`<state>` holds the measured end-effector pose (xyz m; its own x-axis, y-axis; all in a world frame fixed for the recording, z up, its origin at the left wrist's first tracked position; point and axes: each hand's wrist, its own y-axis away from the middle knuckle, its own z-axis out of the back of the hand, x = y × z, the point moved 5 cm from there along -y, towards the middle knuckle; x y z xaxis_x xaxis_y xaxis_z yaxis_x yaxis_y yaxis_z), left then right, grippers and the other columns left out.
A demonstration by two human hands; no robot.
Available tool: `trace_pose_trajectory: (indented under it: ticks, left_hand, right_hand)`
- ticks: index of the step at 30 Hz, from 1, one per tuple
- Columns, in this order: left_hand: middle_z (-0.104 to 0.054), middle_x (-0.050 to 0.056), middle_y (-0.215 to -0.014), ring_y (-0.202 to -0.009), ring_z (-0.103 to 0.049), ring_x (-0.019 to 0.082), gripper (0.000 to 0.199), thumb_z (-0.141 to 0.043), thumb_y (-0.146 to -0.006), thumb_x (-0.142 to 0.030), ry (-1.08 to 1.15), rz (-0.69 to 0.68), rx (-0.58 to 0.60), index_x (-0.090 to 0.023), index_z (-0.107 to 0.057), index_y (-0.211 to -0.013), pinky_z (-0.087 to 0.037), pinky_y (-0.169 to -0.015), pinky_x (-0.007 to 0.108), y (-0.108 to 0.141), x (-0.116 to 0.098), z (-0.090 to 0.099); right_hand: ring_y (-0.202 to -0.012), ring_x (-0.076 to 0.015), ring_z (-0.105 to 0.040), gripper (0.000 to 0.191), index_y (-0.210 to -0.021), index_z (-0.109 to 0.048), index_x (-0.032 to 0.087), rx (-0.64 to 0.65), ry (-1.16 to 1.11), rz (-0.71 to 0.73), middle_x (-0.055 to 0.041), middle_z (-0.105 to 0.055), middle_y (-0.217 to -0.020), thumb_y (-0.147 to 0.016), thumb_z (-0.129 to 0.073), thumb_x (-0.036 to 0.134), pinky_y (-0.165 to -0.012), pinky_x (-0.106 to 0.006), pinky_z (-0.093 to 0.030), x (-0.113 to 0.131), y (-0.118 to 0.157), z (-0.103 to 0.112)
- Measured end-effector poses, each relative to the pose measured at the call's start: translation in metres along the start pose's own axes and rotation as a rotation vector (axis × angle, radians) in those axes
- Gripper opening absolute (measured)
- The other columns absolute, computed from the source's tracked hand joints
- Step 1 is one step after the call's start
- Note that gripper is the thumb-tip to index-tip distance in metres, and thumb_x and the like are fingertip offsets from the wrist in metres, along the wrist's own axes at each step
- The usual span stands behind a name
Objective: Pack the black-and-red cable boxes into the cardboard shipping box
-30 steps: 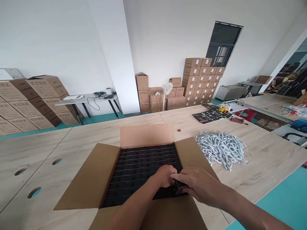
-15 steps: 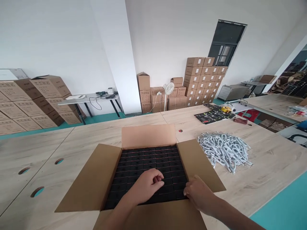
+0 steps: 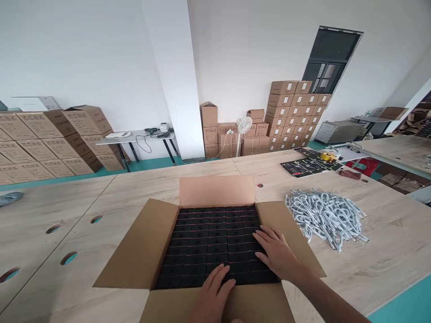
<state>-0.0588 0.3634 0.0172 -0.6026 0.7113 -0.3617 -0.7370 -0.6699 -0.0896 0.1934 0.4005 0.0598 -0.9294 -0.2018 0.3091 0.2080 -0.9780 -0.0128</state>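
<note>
We stand at a long pale wooden table [image 3: 380,251] in a white-walled room [image 3: 101,58]. Brown cartons rise in a tall stack [image 3: 283,112] by the far wall, and more lie in rows [image 3: 57,143] to our left, behind a metal folding table [image 3: 134,135] with cords on it. A white pedestal fan [image 3: 244,125] stands among the far cartons.

Straight in front of us, on the table, sits an open cardboard carton [image 3: 215,190] with all its flaps folded outward. Inside, small black boxes [image 3: 208,242] fill it in tight rows, their tops level (thin red lines show along their edges). To our right, a loose heap of white cables [image 3: 325,217] lies on the tabletop, well apart from the carton, and beyond it are black printed sheets [image 3: 306,166] with a yellow tape roll [image 3: 329,156] beside them.

Both hands are over the carton. Our right hand [image 3: 276,253] lies on the black boxes near the right wall of the carton, its fingers [image 3: 266,235] spread and flat, gripping nothing. Our left hand [image 3: 213,298] is at the near edge, its fingers [image 3: 220,280] open and relaxed, touching the nearest boxes and holding nothing.
</note>
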Motion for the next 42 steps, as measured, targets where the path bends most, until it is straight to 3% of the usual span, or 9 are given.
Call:
trace_pose_trajectory:
  ticks: [5, 10, 20, 28, 37, 42]
  left_hand:
    - [-0.055, 0.012, -0.15, -0.14, -0.048, 0.035, 0.05, -0.072, -0.081, -0.03, 0.07, 0.125, 0.062, -0.024, -0.062, -0.129, -0.048, -0.111, 0.059, -0.001, -0.011, 0.014]
    - [-0.062, 0.012, -0.142, -0.13, -0.058, 0.036, 0.053, -0.071, -0.081, -0.032, 0.055, 0.13, 0.111, -0.021, -0.061, -0.131, -0.049, -0.109, 0.062, -0.002, -0.022, 0.018]
    - [-0.06, 0.011, -0.145, -0.133, -0.055, 0.035, 0.054, -0.066, -0.088, -0.043, 0.046, 0.144, 0.171, -0.02, -0.057, -0.136, -0.047, -0.112, 0.059, -0.003, -0.022, 0.02]
    - [-0.069, 0.009, -0.131, -0.12, -0.064, 0.03, 0.051, -0.071, -0.084, -0.048, -0.028, -0.007, -0.047, -0.022, -0.06, -0.126, -0.054, -0.103, 0.047, 0.001, -0.013, 0.007]
    - [-0.072, 0.009, -0.125, -0.114, -0.067, 0.029, 0.051, -0.069, -0.085, -0.055, -0.047, -0.039, -0.117, -0.023, -0.063, -0.123, -0.055, -0.099, 0.042, 0.002, -0.011, 0.005]
    - [-0.073, 0.009, -0.125, -0.113, -0.069, 0.029, 0.049, -0.063, -0.089, -0.058, -0.094, -0.041, -0.083, -0.021, -0.064, -0.122, -0.057, -0.097, 0.042, -0.001, -0.014, 0.009]
  right_hand:
    - [-0.145, -0.0307, -0.042, 0.046, -0.14, -0.058, 0.021, -0.136, 0.011, 0.037, -0.0089, -0.06, -0.146, -0.097, -0.053, 0.038, -0.118, -0.058, -0.035, -0.013, 0.004, -0.021]
    - [-0.142, -0.0309, -0.046, 0.043, -0.137, -0.06, 0.023, -0.226, 0.022, 0.074, -0.0073, -0.063, -0.142, -0.097, -0.054, 0.04, -0.114, -0.057, -0.04, -0.022, 0.005, -0.032]
    - [-0.14, -0.0307, -0.05, 0.041, -0.133, -0.063, 0.025, -0.314, 0.026, 0.111, -0.0071, -0.067, -0.137, -0.097, -0.055, 0.042, -0.111, -0.057, -0.044, -0.025, 0.009, -0.036]
    - [-0.141, -0.0329, -0.048, 0.042, -0.133, -0.064, 0.024, -0.262, -0.02, 0.077, -0.0097, -0.065, -0.139, -0.096, -0.055, 0.042, -0.112, -0.06, -0.041, -0.025, 0.004, -0.037]
    - [-0.141, -0.0323, -0.048, 0.042, -0.132, -0.065, 0.025, -0.258, -0.063, 0.06, -0.0083, -0.065, -0.139, -0.095, -0.056, 0.042, -0.113, -0.059, -0.041, -0.026, 0.005, -0.038]
    - [-0.142, -0.0314, -0.047, 0.043, -0.133, -0.065, 0.025, -0.252, -0.064, 0.057, -0.0078, -0.065, -0.14, -0.096, -0.055, 0.043, -0.115, -0.057, -0.041, -0.027, 0.004, -0.039]
